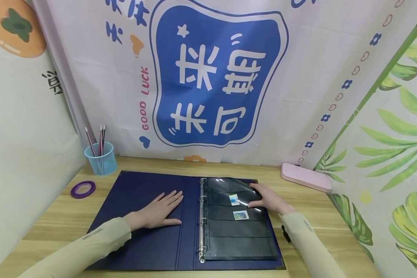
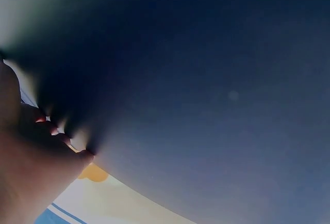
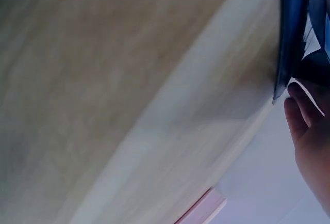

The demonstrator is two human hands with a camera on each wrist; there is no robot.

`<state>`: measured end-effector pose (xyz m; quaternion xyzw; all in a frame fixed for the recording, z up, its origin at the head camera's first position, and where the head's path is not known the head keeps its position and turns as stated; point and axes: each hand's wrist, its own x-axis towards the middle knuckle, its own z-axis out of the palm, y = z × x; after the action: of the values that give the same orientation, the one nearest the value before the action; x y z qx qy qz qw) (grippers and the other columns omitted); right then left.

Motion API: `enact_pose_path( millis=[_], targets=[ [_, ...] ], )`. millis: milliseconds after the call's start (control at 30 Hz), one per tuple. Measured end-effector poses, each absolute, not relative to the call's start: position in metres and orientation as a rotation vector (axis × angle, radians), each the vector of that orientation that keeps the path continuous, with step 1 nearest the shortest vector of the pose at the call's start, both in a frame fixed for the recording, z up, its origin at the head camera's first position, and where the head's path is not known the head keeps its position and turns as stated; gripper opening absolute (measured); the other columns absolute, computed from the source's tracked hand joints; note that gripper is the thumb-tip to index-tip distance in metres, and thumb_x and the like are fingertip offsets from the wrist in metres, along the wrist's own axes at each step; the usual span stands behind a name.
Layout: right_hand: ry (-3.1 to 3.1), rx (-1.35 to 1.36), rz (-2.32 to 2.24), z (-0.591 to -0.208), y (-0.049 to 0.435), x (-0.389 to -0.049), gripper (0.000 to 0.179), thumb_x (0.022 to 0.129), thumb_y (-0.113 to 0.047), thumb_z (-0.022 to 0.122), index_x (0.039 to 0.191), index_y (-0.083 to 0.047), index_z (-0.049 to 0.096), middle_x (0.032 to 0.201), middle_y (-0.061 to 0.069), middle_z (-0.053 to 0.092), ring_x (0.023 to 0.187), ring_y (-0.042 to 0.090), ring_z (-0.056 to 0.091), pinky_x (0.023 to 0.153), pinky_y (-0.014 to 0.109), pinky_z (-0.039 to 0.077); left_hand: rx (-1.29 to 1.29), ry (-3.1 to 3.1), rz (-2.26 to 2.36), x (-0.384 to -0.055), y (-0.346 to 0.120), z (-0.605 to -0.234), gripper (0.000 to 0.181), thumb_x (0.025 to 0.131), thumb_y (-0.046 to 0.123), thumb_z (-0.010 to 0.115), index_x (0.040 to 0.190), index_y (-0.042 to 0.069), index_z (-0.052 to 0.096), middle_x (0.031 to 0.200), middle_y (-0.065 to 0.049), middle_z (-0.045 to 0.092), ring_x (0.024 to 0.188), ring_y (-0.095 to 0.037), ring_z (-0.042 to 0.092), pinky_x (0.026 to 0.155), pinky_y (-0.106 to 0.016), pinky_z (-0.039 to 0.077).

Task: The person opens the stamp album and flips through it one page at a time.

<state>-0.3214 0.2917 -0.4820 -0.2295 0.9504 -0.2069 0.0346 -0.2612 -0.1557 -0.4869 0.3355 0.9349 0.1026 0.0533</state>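
A dark blue ring binder point(image 1: 142, 249) lies spread on the table, a row of metal rings along its middle. Over its right half is a black stamp page point(image 1: 241, 247) with clear strip pockets, and two stamps show in it: one small stamp point(image 1: 234, 199) and, just below, a wider stamp point(image 1: 241, 215). My left hand point(image 1: 158, 210) rests flat on the bare left cover, fingers straight. With my right hand point(image 1: 269, 198) I pinch the page's right edge near its upper corner, where the sheet bends up a little. In the right wrist view the fingers point(image 3: 297, 115) are partly cut off.
A blue cup point(image 1: 104, 160) of pencils stands at the back left, a purple tape roll point(image 1: 83, 189) in front of it. At the back right lies a pink case point(image 1: 305, 177). A small black object point(image 1: 285, 234) sits by the right sleeve. A printed cloth hangs behind the table.
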Motion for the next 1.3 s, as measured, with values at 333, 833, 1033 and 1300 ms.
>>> enact_pose_path(
  millis=[333, 833, 1033, 1300],
  targets=[
    [2.924, -0.664, -0.659, -0.475, 0.289, -0.317, 0.101, 0.077, -0.045, 0.082, 0.147, 0.012, 0.037, 0.151, 0.033, 0.038, 0.140, 0.050, 0.038, 0.113, 0.061, 0.034, 1.028, 2.844, 0.316, -0.262, -0.156, -0.489, 0.086, 0.095, 0.063, 0.050, 0.156, 0.006, 0.029, 0.165, -0.015, 0.025, 0.153, -0.038, 0.022, 0.119, -0.065, 0.021],
    [2.762, -0.239, -1.051, -0.451, 0.292, -0.286, 0.069, 0.088, -0.015, 0.074, 0.137, 0.019, 0.040, 0.113, 0.029, 0.067, 0.091, 0.029, 0.071, 0.080, 0.041, 0.059, 1.030, 2.849, 0.323, -0.261, -0.156, -0.489, 0.086, 0.095, 0.063, 0.050, 0.156, 0.006, 0.029, 0.164, -0.015, 0.025, 0.153, -0.038, 0.022, 0.119, -0.064, 0.021],
    [2.522, -0.331, -1.210, -0.434, 0.296, -0.283, 0.030, 0.096, -0.007, 0.060, 0.112, 0.017, 0.055, 0.089, 0.012, 0.068, 0.074, 0.011, 0.063, 0.074, 0.036, 0.061, 1.030, 2.852, 0.330, -0.262, -0.157, -0.489, 0.086, 0.095, 0.062, 0.051, 0.156, 0.005, 0.030, 0.164, -0.016, 0.026, 0.153, -0.038, 0.023, 0.119, -0.065, 0.021],
    [2.429, -0.422, -1.266, -0.396, 0.290, -0.283, 0.021, 0.103, -0.010, 0.048, 0.108, 0.011, 0.048, 0.078, -0.001, 0.048, 0.069, 0.008, 0.049, 0.071, 0.026, 0.057, 1.036, 2.851, 0.327, -0.262, -0.157, -0.490, 0.086, 0.095, 0.063, 0.050, 0.156, 0.006, 0.030, 0.164, -0.015, 0.025, 0.153, -0.038, 0.022, 0.119, -0.065, 0.021]
  ],
)
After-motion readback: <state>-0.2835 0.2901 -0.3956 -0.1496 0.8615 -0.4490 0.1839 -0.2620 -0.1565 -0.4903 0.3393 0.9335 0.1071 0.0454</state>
